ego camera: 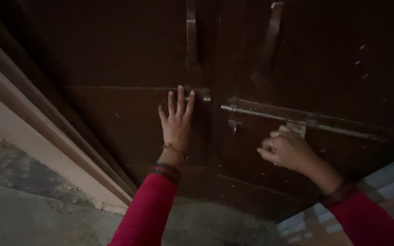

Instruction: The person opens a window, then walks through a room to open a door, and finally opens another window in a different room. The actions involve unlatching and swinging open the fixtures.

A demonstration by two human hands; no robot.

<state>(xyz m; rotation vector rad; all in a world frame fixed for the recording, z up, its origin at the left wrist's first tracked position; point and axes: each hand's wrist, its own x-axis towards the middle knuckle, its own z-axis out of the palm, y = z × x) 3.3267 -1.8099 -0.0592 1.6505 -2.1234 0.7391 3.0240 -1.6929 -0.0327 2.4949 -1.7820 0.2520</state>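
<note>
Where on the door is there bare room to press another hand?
Bare door panel lies left of the left hand, up to the pale door frame. More bare panel sits below the right hand. It is crowded between the hands, around the sliding bolt and the small catch.

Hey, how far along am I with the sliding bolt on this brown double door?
Done: both door leaves look closed, meeting at the middle seam. In hand: your left hand presses flat on the left leaf beside the staple, and your right hand grips the handle of the sliding bolt. Left: the bolt's tip stops short of the staple, so it is not yet engaged.
</note>
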